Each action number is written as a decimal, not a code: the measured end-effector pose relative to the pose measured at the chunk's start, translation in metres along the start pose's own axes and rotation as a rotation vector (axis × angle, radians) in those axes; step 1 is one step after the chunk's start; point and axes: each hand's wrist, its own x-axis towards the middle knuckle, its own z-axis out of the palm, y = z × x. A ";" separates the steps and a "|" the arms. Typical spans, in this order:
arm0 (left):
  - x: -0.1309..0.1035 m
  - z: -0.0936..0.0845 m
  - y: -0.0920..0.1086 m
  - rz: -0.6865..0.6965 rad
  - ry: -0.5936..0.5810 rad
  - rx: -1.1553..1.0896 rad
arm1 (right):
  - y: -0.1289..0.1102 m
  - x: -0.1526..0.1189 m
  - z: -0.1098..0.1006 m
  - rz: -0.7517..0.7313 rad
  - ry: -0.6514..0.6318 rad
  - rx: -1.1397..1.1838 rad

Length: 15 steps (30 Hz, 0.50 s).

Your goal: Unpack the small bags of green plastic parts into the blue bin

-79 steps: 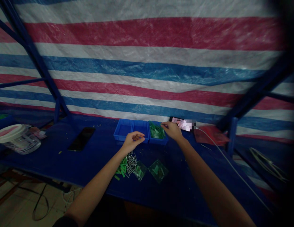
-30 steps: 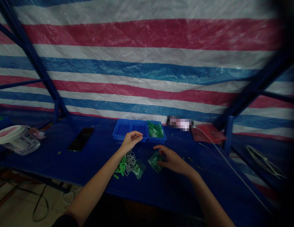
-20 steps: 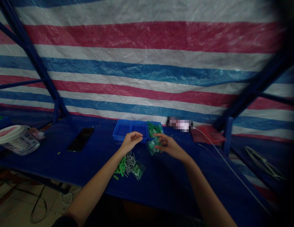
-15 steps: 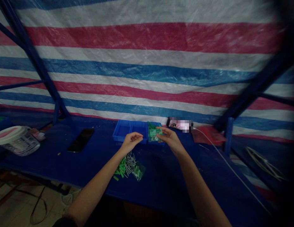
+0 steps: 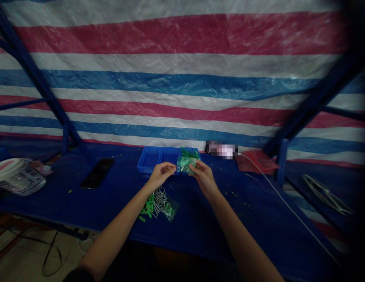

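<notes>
My right hand (image 5: pixel 205 178) is closed on the right side of a small clear plastic bag (image 5: pixel 186 165) with green and pale pieces inside. At the bag's left edge, my left hand (image 5: pixel 161 174) has its thumb and fingertips pinched together on it. Behind the hands stands a blue divided bin (image 5: pixel 149 159); its right compartment holds green bags (image 5: pixel 188 152). On the blue table below my left hand lies a pile of metal screws (image 5: pixel 159 201) beside green wall plugs (image 5: pixel 148 206). Another small clear bag (image 5: pixel 171 210) with green pieces touches the pile's right side.
A black phone (image 5: pixel 97 173) lies to the left, past it a white-lidded tub (image 5: pixel 19 176). At the back right sit a lit device (image 5: pixel 222 149) with a white cable (image 5: pixel 276 192) and a red plastic bag (image 5: pixel 255 162). Blue frame posts (image 5: pixel 281 162) bound the table (image 5: pixel 206 223).
My right hand has brought the small bag leftward, away from the bin's right compartment. Its left edge now meets my left fingertips, which were apart from it before.
</notes>
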 end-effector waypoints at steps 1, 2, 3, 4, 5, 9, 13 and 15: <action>0.000 0.000 0.000 0.004 -0.001 0.007 | 0.001 0.000 0.001 -0.003 0.004 -0.003; 0.000 0.000 -0.001 0.008 -0.003 0.013 | 0.002 0.000 0.001 -0.005 0.006 -0.007; 0.000 0.000 -0.002 0.010 -0.007 0.018 | 0.003 0.000 0.000 -0.007 0.003 -0.014; 0.000 0.000 -0.003 0.012 -0.012 0.021 | 0.004 0.001 0.000 -0.007 -0.003 -0.022; 0.001 0.000 -0.004 0.012 -0.018 0.023 | 0.006 0.002 -0.001 -0.008 -0.010 -0.033; 0.001 0.000 -0.006 0.022 -0.021 0.018 | 0.012 0.006 -0.005 -0.017 -0.036 -0.092; 0.001 0.000 -0.003 0.024 -0.005 -0.010 | 0.012 0.007 -0.004 -0.081 -0.030 -0.138; 0.000 0.001 -0.002 0.027 0.006 -0.028 | 0.010 0.005 -0.003 -0.141 -0.028 -0.166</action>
